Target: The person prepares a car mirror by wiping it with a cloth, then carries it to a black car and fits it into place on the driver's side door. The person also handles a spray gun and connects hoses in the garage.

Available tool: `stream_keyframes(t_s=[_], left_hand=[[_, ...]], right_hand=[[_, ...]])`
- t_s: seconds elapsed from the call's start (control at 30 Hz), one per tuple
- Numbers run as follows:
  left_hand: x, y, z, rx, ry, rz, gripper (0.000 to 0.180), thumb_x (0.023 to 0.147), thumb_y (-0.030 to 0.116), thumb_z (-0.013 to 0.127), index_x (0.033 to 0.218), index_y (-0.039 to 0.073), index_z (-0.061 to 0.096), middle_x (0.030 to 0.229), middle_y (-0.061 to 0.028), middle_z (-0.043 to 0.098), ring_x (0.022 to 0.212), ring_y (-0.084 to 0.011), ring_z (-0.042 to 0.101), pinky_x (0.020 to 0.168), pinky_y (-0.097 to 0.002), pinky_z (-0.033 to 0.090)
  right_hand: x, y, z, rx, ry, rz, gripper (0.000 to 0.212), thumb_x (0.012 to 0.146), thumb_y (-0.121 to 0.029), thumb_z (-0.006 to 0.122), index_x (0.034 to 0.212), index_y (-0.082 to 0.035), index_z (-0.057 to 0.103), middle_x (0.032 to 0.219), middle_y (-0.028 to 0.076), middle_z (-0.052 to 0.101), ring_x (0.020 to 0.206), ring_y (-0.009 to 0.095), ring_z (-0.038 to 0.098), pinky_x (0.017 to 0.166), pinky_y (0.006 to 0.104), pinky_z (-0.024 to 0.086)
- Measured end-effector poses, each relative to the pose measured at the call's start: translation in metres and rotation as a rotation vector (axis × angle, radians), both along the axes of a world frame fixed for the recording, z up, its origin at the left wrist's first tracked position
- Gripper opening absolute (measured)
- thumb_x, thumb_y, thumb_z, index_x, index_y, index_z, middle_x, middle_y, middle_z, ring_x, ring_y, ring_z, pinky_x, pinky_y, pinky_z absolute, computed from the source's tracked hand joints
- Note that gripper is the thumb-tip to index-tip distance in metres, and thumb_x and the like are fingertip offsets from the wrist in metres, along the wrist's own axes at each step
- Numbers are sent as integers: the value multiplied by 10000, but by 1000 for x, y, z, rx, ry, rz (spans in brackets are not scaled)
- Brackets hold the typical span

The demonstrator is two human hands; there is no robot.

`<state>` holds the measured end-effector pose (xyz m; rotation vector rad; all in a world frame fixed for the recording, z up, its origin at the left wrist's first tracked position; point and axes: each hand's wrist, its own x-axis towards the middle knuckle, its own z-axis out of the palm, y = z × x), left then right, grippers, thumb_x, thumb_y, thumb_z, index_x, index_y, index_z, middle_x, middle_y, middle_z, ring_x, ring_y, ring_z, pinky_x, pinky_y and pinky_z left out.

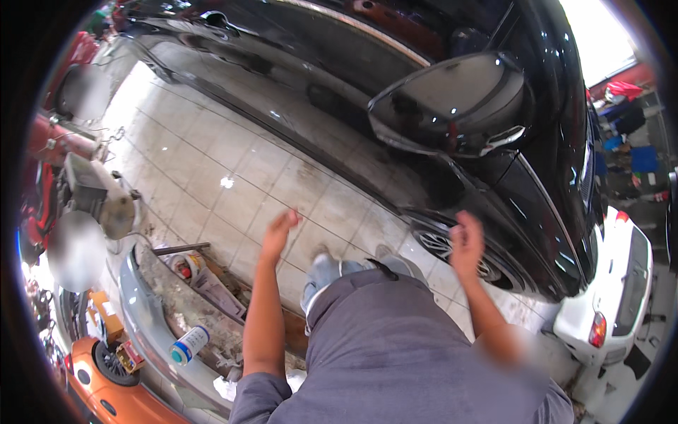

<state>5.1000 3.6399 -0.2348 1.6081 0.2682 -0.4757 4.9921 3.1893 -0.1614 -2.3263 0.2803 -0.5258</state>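
Both my hands are raised in front of my body over the tiled floor. My left hand is slightly blurred; its fingers are loosely bent and nothing shows in them. On the other side my right hand has loosely bent fingers and also looks bare. It appears in front of the wheel of a glossy black car, and I cannot tell whether they touch. The car's large side mirror juts out above that hand.
At the left is a cluttered workbench with a white and blue bottle and a tub. A grey curved panel lies along its side. Beyond it stands an orange car; a white car is at the right.
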Motion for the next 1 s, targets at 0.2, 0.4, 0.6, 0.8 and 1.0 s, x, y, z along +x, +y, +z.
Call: stream_keyframes(t_s=[0.2, 0.4, 0.6, 0.8, 1.0], left_hand=[[-119, -24, -192, -198, 397, 13, 829, 940, 502, 604, 1579, 65, 306, 1584, -166, 372, 1419, -286, 411, 1156, -383, 317], [-69, -35, -259, -196, 641, -106, 882, 892, 507, 653, 1539, -4, 340, 1490, -221, 468, 1299, -316, 523, 1063, -400, 431], [-43, -43, -217, 437, 143, -711, 541, 951, 406, 644, 1275, -28, 632, 1114, -165, 716, 1047, -247, 690, 895, -357, 543], [13, -64, -22, -366, 112, -243, 217, 990, 192, 626, 1033, -10, 695, 659, -21, 619, 470, -51, 517, 412, -216, 366], [84, -71, 99, -547, -166, -12, 262, 1016, 258, 616, 944, 15, 685, 608, 36, 498, 486, -23, 419, 432, -200, 302]], right_hand=[[-122, 34, -123, 1355, 1120, -408, 658, 1022, -536, 442, 1469, -54, 473, 1453, 166, 539, 1349, 292, 492, 1140, 409, 371], [-139, 42, -97, 894, 1240, -284, 568, 1031, -419, 422, 1400, 6, 502, 1309, 175, 611, 1184, 255, 571, 1024, 390, 436], [-134, 53, -38, 407, 1260, -50, 386, 979, -331, 548, 1259, -69, 598, 1080, 139, 689, 991, 235, 619, 880, 360, 477], [-61, 128, 52, -118, 1161, 344, 341, 951, -403, 653, 1113, -104, 666, 984, 158, 738, 937, 354, 702, 824, 412, 538], [-14, 159, 85, 183, 651, 259, 202, 956, -226, 677, 1007, -31, 678, 875, 113, 733, 826, 221, 716, 748, 329, 542]])
